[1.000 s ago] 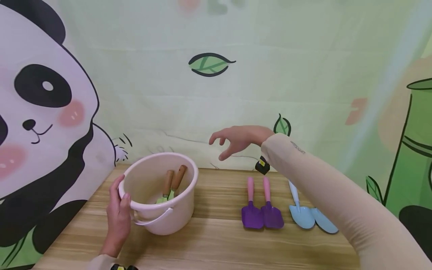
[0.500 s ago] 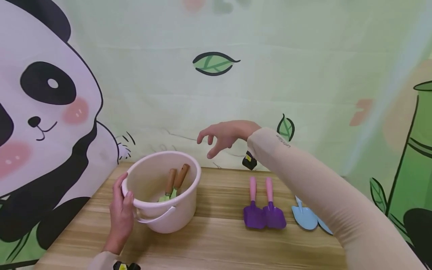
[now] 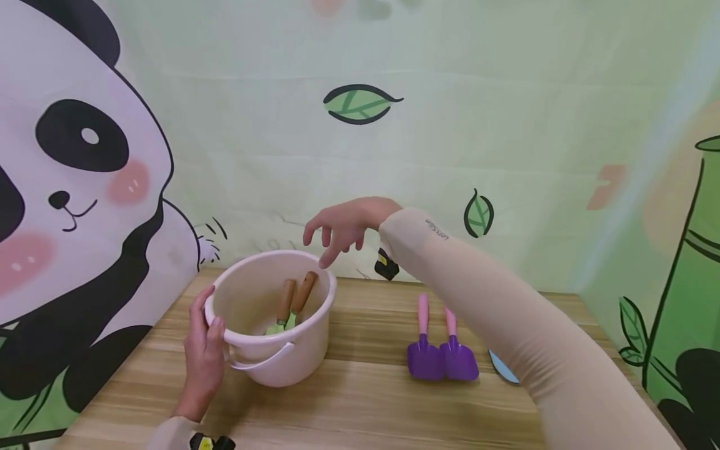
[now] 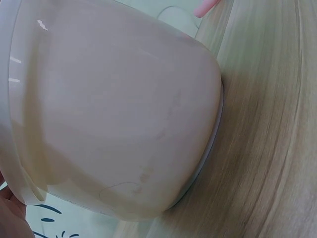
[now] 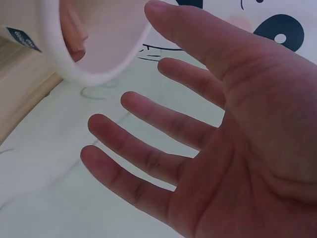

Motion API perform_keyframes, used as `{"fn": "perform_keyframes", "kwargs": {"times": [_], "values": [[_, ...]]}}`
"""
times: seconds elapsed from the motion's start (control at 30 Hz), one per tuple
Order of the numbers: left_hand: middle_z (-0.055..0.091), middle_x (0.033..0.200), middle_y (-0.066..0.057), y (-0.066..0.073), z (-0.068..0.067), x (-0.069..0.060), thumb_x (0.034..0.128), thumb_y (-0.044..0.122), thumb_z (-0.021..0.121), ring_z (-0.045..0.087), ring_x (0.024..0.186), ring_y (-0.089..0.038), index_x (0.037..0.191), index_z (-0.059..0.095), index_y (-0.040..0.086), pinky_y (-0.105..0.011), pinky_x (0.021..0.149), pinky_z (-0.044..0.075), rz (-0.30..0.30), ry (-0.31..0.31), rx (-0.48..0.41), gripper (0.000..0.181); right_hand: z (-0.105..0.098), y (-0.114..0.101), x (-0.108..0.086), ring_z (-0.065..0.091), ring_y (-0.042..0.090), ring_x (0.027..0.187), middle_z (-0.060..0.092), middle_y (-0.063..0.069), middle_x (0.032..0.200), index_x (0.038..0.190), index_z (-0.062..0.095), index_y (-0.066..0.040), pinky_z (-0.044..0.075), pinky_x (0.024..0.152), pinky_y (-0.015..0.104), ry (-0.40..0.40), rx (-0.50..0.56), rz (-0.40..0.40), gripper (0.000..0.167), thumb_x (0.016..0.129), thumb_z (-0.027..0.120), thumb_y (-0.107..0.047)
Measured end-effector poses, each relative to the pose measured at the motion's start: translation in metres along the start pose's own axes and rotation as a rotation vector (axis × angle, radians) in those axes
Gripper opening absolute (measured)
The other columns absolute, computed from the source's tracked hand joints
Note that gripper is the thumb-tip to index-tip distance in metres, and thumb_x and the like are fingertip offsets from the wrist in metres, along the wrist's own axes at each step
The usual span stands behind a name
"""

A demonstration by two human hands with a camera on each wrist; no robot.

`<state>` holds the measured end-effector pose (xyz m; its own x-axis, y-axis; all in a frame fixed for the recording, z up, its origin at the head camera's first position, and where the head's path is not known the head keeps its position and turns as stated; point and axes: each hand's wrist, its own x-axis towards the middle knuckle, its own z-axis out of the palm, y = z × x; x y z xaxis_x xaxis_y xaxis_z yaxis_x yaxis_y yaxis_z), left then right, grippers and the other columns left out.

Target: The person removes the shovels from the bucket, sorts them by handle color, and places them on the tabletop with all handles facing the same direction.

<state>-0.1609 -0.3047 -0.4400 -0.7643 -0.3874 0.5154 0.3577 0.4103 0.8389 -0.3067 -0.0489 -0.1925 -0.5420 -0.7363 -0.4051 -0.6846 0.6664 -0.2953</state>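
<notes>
A pale bucket (image 3: 287,365) stands at the left of the wooden table, its wall filling much of the left wrist view (image 4: 119,109). The left hand (image 3: 204,359) grips its left rim, thumb outside. Two tools with brown wooden handles (image 3: 304,292) and green heads lean inside the bucket. Above the bucket's right rear rim hovers the right hand (image 3: 351,225), fingers spread and slightly bent, holding nothing. In the right wrist view, its palm (image 5: 218,148) and fingers are beside the bucket's rim (image 5: 94,78), with a brown handle (image 5: 72,32) inside.
Two purple shovels (image 3: 424,359) with pink handles lie side by side on the table (image 3: 360,400), right of the bucket. Part of a light blue tool (image 3: 502,367) shows beside the right sleeve (image 3: 484,284). A printed panda cloth (image 3: 253,125) hangs behind the table.
The right hand has moved left, from over the gap beside the bucket to above its rear rim. Its sleeve now covers more of the blue tools. The left hand keeps its grip.
</notes>
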Motion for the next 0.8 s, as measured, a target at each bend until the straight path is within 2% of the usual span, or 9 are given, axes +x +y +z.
{"fn": "perform_keyframes", "kwargs": {"times": [0.27, 0.37, 0.6, 0.8], "values": [[0.047, 0.154, -0.008, 0.001, -0.002, -0.002, 0.1032, 0.018, 0.040, 0.051, 0.126, -0.027, 0.158, 0.037, 0.022, -0.009, 0.094, 0.041, -0.013, -0.011, -0.009, 0.055, 0.004, -0.015, 0.023, 0.069, 0.024, 0.096, 0.065, 0.005, 0.118, 0.138, 0.056, -0.024, 0.059, 0.082, 0.037, 0.027, 0.067, -0.030, 0.053, 0.091, 0.079, -0.030], [0.046, 0.155, -0.007, 0.001, -0.002, -0.002, 0.1034, 0.018, 0.040, 0.051, 0.127, -0.028, 0.158, 0.037, 0.023, -0.009, 0.093, 0.041, -0.016, -0.020, -0.016, 0.055, 0.006, -0.023, 0.030, 0.070, 0.027, 0.098, 0.066, 0.005, 0.117, 0.136, 0.057, -0.024, 0.060, 0.080, 0.036, 0.030, 0.077, -0.024, 0.050, 0.091, 0.079, -0.028], [0.045, 0.155, -0.007, 0.001, -0.003, 0.000, 0.1034, 0.018, 0.040, 0.050, 0.128, -0.027, 0.158, 0.036, 0.022, -0.009, 0.092, 0.041, -0.013, -0.027, -0.014, 0.055, 0.017, -0.041, 0.046, 0.070, 0.030, 0.104, 0.061, 0.003, 0.117, 0.137, 0.057, -0.030, 0.060, 0.079, 0.033, 0.015, 0.102, 0.074, 0.053, 0.089, 0.080, -0.033], [0.047, 0.154, -0.009, -0.001, -0.003, 0.000, 0.1028, 0.016, 0.041, 0.051, 0.125, -0.028, 0.157, 0.037, 0.019, -0.009, 0.093, 0.041, 0.009, -0.019, -0.009, 0.055, 0.026, -0.048, 0.057, 0.070, 0.031, 0.103, 0.055, 0.003, 0.126, 0.138, 0.057, -0.031, 0.060, 0.073, 0.032, -0.025, 0.121, 0.147, 0.057, 0.087, 0.082, -0.035]]}}
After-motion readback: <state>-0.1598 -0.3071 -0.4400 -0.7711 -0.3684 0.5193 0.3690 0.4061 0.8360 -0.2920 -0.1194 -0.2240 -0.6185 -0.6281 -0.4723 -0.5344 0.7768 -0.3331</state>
